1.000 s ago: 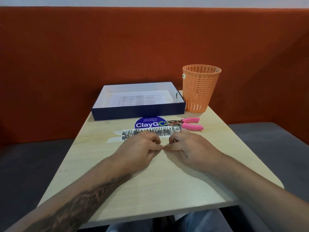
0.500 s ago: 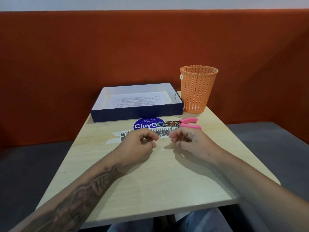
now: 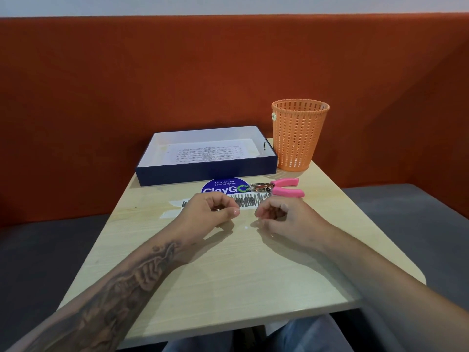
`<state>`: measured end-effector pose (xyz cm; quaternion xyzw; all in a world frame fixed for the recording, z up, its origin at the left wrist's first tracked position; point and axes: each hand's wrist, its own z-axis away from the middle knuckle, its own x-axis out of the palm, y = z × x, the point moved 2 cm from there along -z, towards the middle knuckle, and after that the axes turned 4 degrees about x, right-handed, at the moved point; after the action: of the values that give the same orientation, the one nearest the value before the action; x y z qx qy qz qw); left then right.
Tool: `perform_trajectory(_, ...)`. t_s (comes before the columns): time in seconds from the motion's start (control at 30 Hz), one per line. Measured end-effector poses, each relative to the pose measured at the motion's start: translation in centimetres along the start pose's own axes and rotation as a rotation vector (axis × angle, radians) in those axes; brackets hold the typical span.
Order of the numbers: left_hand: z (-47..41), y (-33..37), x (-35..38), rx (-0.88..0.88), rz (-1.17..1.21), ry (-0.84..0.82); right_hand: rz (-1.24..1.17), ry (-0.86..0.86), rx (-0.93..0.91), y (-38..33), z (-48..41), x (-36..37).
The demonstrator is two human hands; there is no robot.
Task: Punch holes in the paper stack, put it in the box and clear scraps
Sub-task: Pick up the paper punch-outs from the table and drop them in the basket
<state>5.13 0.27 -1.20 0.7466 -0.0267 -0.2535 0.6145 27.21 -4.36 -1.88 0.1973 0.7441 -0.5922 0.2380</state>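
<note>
The printed paper stack [image 3: 210, 152] lies flat inside the navy box [image 3: 205, 174] at the table's far end. The pink-handled hole punch [image 3: 281, 188] lies in front of the box, to the right. One tiny white paper scrap [image 3: 245, 227] sits on the table [image 3: 228, 275] between my hands. My left hand [image 3: 210, 212] hovers just left of it, fingers curled and thumb pressed to fingertip. Just right of the scrap, my right hand [image 3: 281, 217] is loosely curled. I cannot see anything inside either hand.
An orange mesh basket [image 3: 297, 138] stands to the right of the box at the far right corner. A round blue sticker [image 3: 223, 189] and a scribbled white strip [image 3: 250, 200] are stuck to the table beyond my hands. An orange partition rises behind the table.
My hands were together, pinching at the table centre. They have lifted slightly and moved apart, uncovering the small scrap between them.
</note>
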Motion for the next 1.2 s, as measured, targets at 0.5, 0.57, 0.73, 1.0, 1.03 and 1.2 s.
perform_trajectory(0.5,-0.2,-0.7,0.2,0.035,-0.059,0.034,0.207,-0.051,-0.038,-0.3,-0.1,0.0)
perform_trajectory(0.57,-0.2,-0.7,0.2,0.036,-0.053,0.036,0.067,-0.035,0.021,-0.1,0.0,-0.4)
perform_trajectory(0.73,-0.3,-0.5,0.0,0.032,-0.037,0.042,-0.444,0.004,0.136,0.7,-0.4,-1.6)
perform_trajectory(1.0,-0.6,-0.4,0.0,0.037,-0.040,0.039,-0.743,0.017,0.187,2.2,-1.0,-2.2)
perform_trajectory(1.03,-0.6,-0.4,0.0,0.037,-0.042,0.040,-0.745,0.020,0.189,2.2,-1.0,-2.2)
perform_trajectory(1.2,-1.0,0.2,0.1,0.025,0.000,0.029,-0.697,0.066,0.194,1.8,-0.8,-2.3)
